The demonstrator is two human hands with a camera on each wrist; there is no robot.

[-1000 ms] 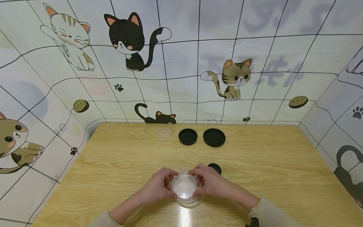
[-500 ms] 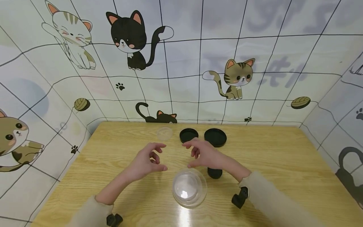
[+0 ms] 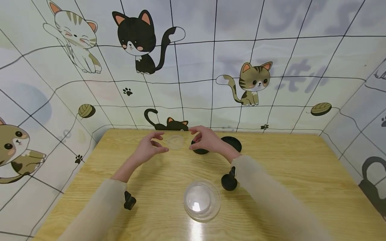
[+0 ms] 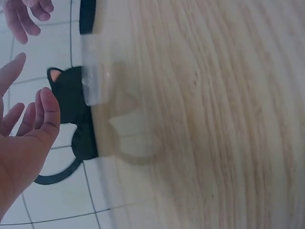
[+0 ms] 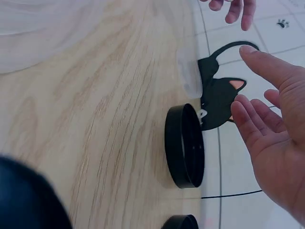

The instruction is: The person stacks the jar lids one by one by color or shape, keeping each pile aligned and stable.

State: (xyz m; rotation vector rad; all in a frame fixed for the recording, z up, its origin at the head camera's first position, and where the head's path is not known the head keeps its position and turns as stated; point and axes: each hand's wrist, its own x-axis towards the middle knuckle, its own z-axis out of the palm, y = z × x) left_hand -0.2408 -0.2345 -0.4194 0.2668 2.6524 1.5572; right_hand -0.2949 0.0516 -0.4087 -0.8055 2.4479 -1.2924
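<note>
My left hand (image 3: pixel 147 148) hovers over the back of the table, fingers loosely bent, holding nothing. Across from it, my right hand (image 3: pixel 207 139) also holds nothing; it hovers above a round black lid (image 3: pixel 200 151) and partly covers it. Between the hands lies a small clear round dish (image 3: pixel 175 142), touched by neither. The right wrist view shows that clear dish (image 5: pixel 189 74) beside the black lid (image 5: pixel 176 145), whose raised rim faces up. Closer to the front edge stand clear round containers (image 3: pixel 202 201), which look stacked one on another.
A larger black lid (image 3: pixel 233 143) lies at the back, right of the first one. A small black round piece (image 3: pixel 229 182) sits right of the clear containers, under the right forearm. A cat-patterned backdrop (image 3: pixel 196 67) rises behind the wooden table (image 3: pixel 286 187).
Both hands have let go of the clear containers at the front and moved away to the back of the table, to either side of the small clear dish. The containers stay put.
</note>
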